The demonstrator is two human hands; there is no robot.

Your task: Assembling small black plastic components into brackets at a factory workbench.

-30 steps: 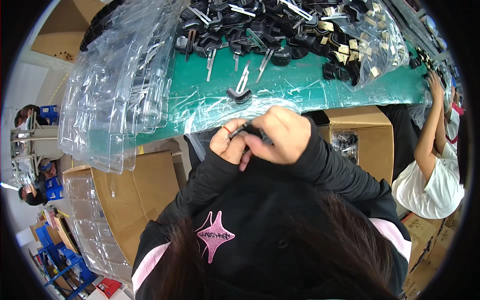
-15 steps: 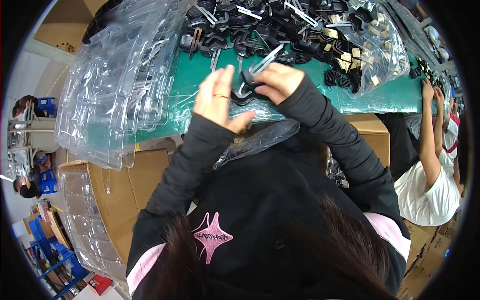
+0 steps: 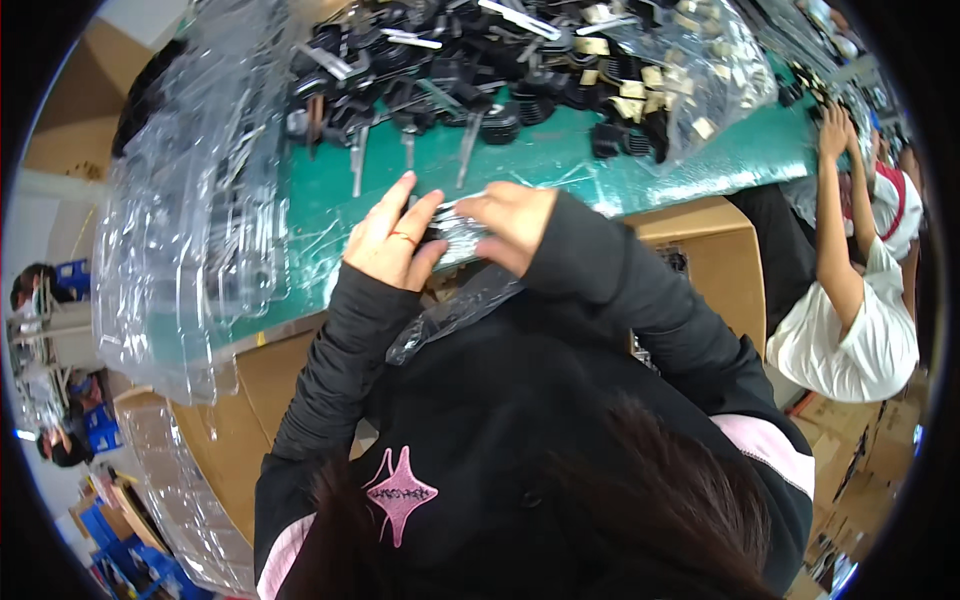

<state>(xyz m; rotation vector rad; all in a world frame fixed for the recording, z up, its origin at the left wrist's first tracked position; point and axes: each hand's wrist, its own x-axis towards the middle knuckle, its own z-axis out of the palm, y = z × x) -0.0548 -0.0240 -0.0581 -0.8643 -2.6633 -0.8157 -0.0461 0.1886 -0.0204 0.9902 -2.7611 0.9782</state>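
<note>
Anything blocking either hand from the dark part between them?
Nothing visible. Left hand and right hand flank the dark part near the front edge of the green table; blur hides exact contact.

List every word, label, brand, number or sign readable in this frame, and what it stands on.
Pink four-pointed star patch on the black fabric top: dark lettering, too small and blurred to read.
Black parts with silver metal strips on the green tabletop: none readable.
Clear plastic trays: none readable.
Nothing legible to quote elsewhere.
</note>
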